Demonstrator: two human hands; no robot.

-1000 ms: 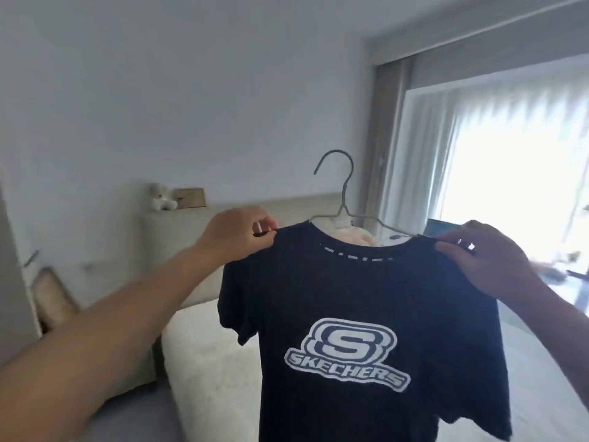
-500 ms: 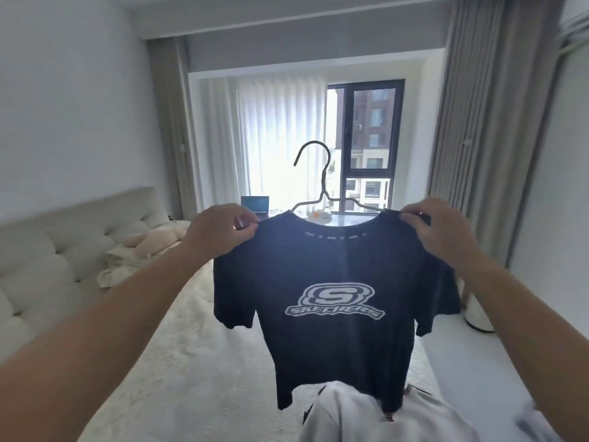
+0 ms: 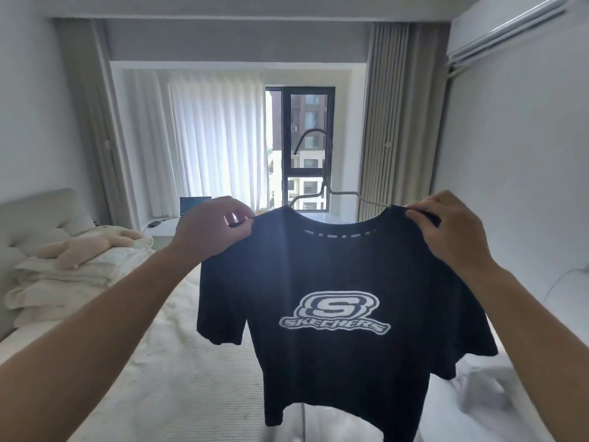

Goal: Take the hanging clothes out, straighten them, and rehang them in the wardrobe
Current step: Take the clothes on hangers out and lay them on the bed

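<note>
A black T-shirt (image 3: 338, 269) with a white logo on the chest hangs on a thin metal hanger (image 3: 325, 173), held up in the air in front of me. My left hand (image 3: 213, 228) pinches the shirt's left shoulder at the hanger's end. My right hand (image 3: 446, 231) pinches the right shoulder in the same way. The hanger's hook points up and left, free of any rail. The shirt's hem hangs above the bed. No wardrobe is in view.
A bed (image 3: 178, 362) with a pale cover lies below, with pillows and a plush toy (image 3: 86, 250) at the left by the headboard. White clothes (image 3: 478, 387) lie at the lower right. Curtains and a window (image 3: 299, 148) fill the far wall; an air conditioner (image 3: 510, 30) is upper right.
My view has swung right from the headboard wall to face the window. Both hands have kept their grip on the shirt's shoulders, and the shirt has come slightly closer.
</note>
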